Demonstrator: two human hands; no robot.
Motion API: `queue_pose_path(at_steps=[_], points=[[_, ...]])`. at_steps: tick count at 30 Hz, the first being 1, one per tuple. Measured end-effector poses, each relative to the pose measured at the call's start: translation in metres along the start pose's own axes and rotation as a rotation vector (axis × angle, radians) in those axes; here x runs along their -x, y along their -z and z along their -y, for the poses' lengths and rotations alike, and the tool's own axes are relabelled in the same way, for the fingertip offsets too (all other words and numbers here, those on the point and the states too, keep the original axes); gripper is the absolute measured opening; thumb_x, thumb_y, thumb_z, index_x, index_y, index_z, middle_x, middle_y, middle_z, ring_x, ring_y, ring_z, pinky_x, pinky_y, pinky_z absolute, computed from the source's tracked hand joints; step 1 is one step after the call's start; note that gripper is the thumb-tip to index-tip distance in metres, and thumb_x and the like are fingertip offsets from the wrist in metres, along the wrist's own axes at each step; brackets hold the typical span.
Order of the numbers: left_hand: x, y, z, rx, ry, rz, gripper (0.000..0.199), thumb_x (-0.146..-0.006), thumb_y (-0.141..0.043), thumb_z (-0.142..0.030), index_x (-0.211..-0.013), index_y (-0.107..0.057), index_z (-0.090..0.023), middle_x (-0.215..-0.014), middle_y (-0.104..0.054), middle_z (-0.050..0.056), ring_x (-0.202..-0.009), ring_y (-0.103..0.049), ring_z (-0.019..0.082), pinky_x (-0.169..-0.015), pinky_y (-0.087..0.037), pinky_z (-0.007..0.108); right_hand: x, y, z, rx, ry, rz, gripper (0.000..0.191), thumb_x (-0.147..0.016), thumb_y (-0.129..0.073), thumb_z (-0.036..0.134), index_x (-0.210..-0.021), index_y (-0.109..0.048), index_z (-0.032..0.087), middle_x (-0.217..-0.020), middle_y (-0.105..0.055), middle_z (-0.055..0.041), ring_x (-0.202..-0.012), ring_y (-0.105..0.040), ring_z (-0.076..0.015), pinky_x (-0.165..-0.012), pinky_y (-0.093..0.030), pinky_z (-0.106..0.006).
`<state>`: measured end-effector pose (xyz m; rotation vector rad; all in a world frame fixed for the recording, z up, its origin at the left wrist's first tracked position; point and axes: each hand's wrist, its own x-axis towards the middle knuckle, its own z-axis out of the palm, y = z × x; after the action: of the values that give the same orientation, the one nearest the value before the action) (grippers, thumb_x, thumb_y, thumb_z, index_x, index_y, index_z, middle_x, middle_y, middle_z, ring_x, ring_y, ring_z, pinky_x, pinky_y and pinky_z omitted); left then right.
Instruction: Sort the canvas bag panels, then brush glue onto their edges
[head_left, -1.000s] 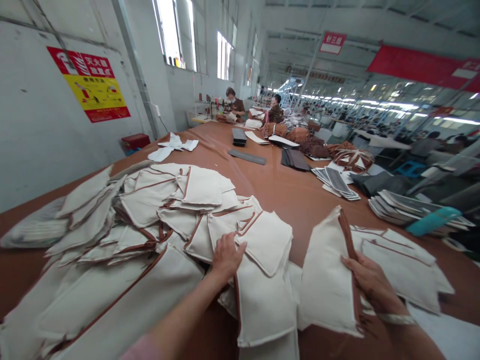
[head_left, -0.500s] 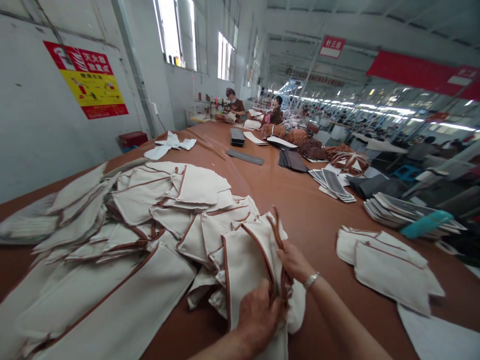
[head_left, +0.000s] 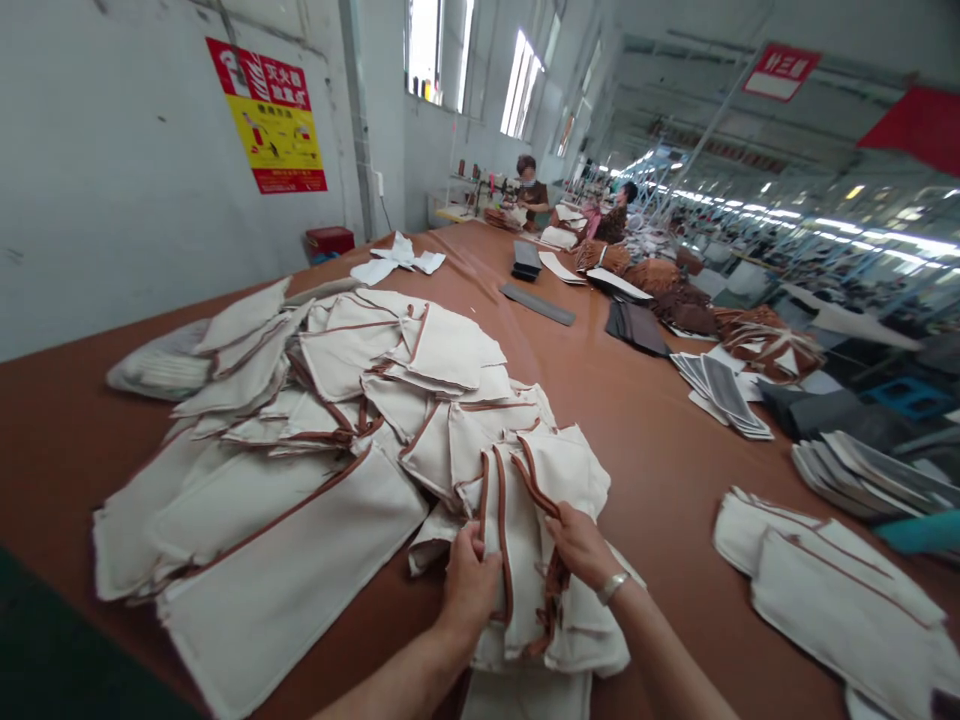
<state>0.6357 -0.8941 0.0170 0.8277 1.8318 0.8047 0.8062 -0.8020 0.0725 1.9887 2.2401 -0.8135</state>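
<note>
Logged from my remote station: one bunched cream canvas panel with brown piping [head_left: 523, 600], at the near edge of the brown surface [head_left: 637, 420], clamped in both grips. The left hand [head_left: 471, 585] pinches its near side and the right hand [head_left: 581, 545] pinches the piped edge, apparently to keep the layers together. Just beside it lies a heaped pile of matching cream panels [head_left: 352, 400]; well right, a smaller stack of cream panels [head_left: 832, 580].

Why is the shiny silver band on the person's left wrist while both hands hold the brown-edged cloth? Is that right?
No: the right hand, not the left hand, wears the silver band, as the head view shows. Both hands do hold the brown-edged cloth.
</note>
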Motion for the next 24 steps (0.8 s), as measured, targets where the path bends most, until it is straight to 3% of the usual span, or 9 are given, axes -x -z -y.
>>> queue_pose_path(at_steps=[3, 6, 9, 12, 14, 16, 19, 21, 24], points=[[0.003, 0.003, -0.001, -0.063, -0.051, 0.002, 0.036, -0.078, -0.050, -0.021, -0.112, -0.059, -0.016, -0.095, -0.063, 0.006, -0.089, -0.061, 0.021, -0.084, -0.046, 0.029, 0.001, -0.004, 0.008, 0.040, -0.010, 0.008, 0.020, -0.094, -0.046, 0.030, -0.093, -0.057, 0.014, -0.086, -0.064, -0.0058, -0.080, -0.059, -0.0176, -0.074, -0.044, -0.032], [0.013, 0.004, -0.008, -0.132, -0.204, 0.009, 0.028, -0.076, -0.051, -0.019, -0.100, -0.064, -0.020, -0.108, -0.060, 0.008, -0.108, -0.054, 0.024, -0.100, -0.039, 0.034, 0.003, -0.008, 0.016, 0.041, -0.013, 0.012, 0.025, -0.094, -0.044, 0.034, -0.092, -0.058, 0.013, -0.089, -0.066, -0.0108, -0.084, -0.061, -0.0210, -0.076, -0.042, -0.034], [0.027, -0.003, -0.019, -0.143, -0.357, 0.050, 0.046, -0.075, -0.050, -0.016, -0.120, -0.056, -0.021, -0.130, -0.054, 0.007, -0.126, -0.044, 0.022, -0.111, -0.030, 0.031, 0.005, -0.008, 0.023, -0.016, -0.020, 0.007, 0.040, -0.096, -0.035, 0.045, -0.085, -0.059, 0.015, -0.087, -0.067, -0.0164, -0.085, -0.063, -0.0251, -0.075, -0.040, -0.034], [0.042, -0.016, -0.033, -0.154, -0.527, 0.194, 0.058, -0.079, -0.047, -0.016, -0.137, -0.041, -0.017, -0.142, -0.046, 0.011, -0.134, -0.038, 0.021, -0.114, -0.028, 0.031, 0.006, -0.003, 0.023, -0.136, -0.026, -0.006, 0.053, -0.090, -0.036, 0.063, -0.083, -0.059, 0.015, -0.082, -0.067, -0.0156, -0.081, -0.063, -0.0265, -0.071, -0.040, -0.034], [0.054, -0.022, -0.045, -0.231, -0.616, 0.293, 0.061, -0.078, -0.051, -0.020, -0.138, -0.040, -0.014, -0.144, -0.043, 0.015, -0.136, -0.037, 0.027, -0.115, -0.028, 0.037, 0.007, 0.004, 0.014, -0.248, -0.027, -0.011, 0.052, -0.079, -0.052, 0.066, -0.085, -0.060, 0.015, -0.080, -0.067, -0.0118, -0.077, -0.061, -0.0250, -0.067, -0.041, -0.033], [0.065, -0.023, -0.059, -0.306, -0.707, 0.392, 0.065, -0.075, -0.059, -0.026, -0.136, -0.043, -0.014, -0.142, -0.045, 0.016, -0.132, -0.040, 0.033, -0.112, -0.031, 0.043, 0.012, 0.013, -0.003, -0.383, -0.028, -0.011, 0.044, -0.071, -0.064, 0.057, -0.084, -0.060, 0.015, -0.077, -0.067, -0.0078, -0.073, -0.060, -0.0225, -0.064, -0.042, -0.030], [0.066, -0.017, -0.080, -0.321, -0.897, 0.595, 0.052, -0.079, -0.061, -0.038, -0.128, -0.051, -0.025, -0.128, -0.058, 0.006, -0.117, -0.053, 0.027, -0.102, -0.042, 0.036, 0.031, 0.028, -0.044, -0.600, -0.063, -0.031, 0.035, -0.071, -0.059, 0.048, -0.081, -0.059, 0.014, -0.071, -0.065, -0.0059, -0.066, -0.059, -0.0205, -0.060, -0.045, -0.030], [0.051, -0.010, -0.089, -0.364, -0.863, 0.525, 0.034, -0.086, -0.053, -0.039, -0.119, -0.057, -0.029, -0.118, -0.063, 0.001, -0.110, -0.057, 0.021, -0.098, -0.043, 0.029, 0.052, 0.041, -0.075, -0.720, -0.117, -0.061, 0.039, -0.076, -0.052, 0.050, -0.086, -0.060, 0.013, -0.074, -0.067, -0.0085, -0.065, -0.061, -0.0221, -0.060, -0.048, -0.032], [0.007, 0.000, -0.091, -0.473, -0.605, 0.185, 0.035, -0.090, -0.047, -0.030, -0.123, -0.052, -0.021, -0.127, -0.056, 0.009, -0.121, -0.048, 0.025, -0.106, -0.034, 0.036, 0.084, 0.068, -0.115, -0.842, -0.270, -0.164, 0.044, -0.076, -0.058, 0.052, -0.094, -0.062, 0.012, -0.079, -0.071, -0.0118, -0.071, -0.065, -0.0266, -0.063, -0.052, -0.035]])
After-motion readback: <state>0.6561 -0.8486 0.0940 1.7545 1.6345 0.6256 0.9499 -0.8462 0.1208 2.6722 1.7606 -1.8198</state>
